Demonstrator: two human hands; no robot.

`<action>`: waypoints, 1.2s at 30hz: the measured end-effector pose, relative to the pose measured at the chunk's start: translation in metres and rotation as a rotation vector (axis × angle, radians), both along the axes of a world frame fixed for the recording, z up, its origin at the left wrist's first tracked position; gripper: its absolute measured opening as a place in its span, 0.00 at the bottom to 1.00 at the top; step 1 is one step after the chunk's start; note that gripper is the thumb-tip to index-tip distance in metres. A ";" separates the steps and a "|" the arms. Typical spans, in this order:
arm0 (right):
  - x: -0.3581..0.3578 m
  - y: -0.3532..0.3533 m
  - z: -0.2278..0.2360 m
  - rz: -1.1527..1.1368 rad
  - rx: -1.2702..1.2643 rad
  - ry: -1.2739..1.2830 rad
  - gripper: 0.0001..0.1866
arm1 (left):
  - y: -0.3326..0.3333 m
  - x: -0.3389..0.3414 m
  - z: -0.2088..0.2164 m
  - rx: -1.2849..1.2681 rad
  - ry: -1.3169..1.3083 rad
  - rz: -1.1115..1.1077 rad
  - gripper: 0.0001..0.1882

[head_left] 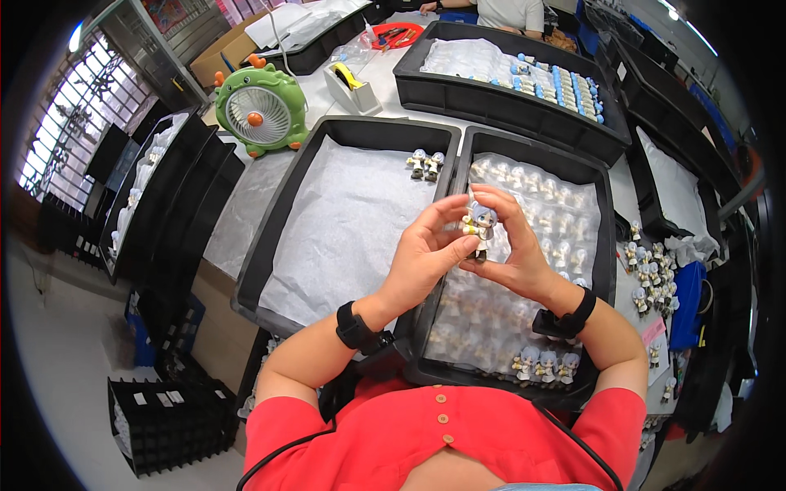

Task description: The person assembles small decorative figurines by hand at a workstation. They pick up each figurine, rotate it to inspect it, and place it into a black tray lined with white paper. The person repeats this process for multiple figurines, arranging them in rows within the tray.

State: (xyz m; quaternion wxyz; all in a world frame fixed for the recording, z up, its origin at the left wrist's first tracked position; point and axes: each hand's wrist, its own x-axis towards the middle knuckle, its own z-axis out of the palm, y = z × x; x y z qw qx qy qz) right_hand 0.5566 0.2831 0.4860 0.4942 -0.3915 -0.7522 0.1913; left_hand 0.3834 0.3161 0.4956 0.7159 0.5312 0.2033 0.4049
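Well, both hands (419,252) (526,262) hold a figurine (481,226) — labels (141,399) on a crate (173,434) look illegible.

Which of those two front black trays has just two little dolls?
The left black rectangular plastic tray, nearer the green plastic fan: just two small pale-haired figurines show near its upper-right corner. The right tray holds rows.

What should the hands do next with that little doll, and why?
Maybe lower the little doll beside the two dolls in the left tray: left hand and right hand hold it nearby, and white paper spreads out next to that pair.
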 end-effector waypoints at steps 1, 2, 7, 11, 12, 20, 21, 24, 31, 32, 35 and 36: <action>0.001 0.001 0.001 -0.010 0.003 -0.030 0.42 | 0.001 -0.001 0.001 -0.054 0.012 -0.052 0.28; 0.000 0.001 0.001 -0.015 0.012 -0.055 0.42 | 0.003 -0.002 0.000 -0.134 0.017 -0.081 0.27; 0.006 -0.004 0.003 -0.082 -0.047 -0.063 0.43 | 0.044 -0.008 -0.002 -0.423 0.087 -0.157 0.21; 0.015 -0.002 0.005 -0.179 -0.097 0.032 0.40 | 0.131 -0.016 -0.015 -0.164 0.469 0.232 0.21; 0.013 0.001 0.005 -0.188 -0.072 0.055 0.37 | 0.153 -0.020 -0.026 -0.193 0.534 0.352 0.20; 0.020 0.006 0.003 -0.195 -0.146 0.096 0.36 | 0.268 -0.013 -0.142 -0.068 0.815 0.596 0.14; 0.022 0.007 0.002 -0.201 -0.142 0.094 0.36 | 0.267 -0.009 -0.141 -0.063 0.825 0.603 0.13; 0.024 0.009 -0.001 -0.211 -0.142 0.090 0.35 | 0.258 -0.005 -0.119 -0.067 0.813 0.409 0.15; 0.024 0.014 -0.002 -0.199 -0.126 0.062 0.35 | 0.259 -0.009 -0.121 0.203 1.096 0.469 0.20; 0.025 0.014 -0.002 -0.203 -0.116 0.055 0.35 | 0.253 -0.007 -0.111 0.177 1.107 0.448 0.21; 0.026 0.014 -0.001 -0.212 -0.114 0.054 0.34 | 0.243 -0.002 -0.100 0.141 1.094 0.452 0.23; 0.026 0.014 0.000 -0.217 -0.110 0.049 0.34 | 0.242 -0.001 -0.097 0.138 1.082 0.467 0.23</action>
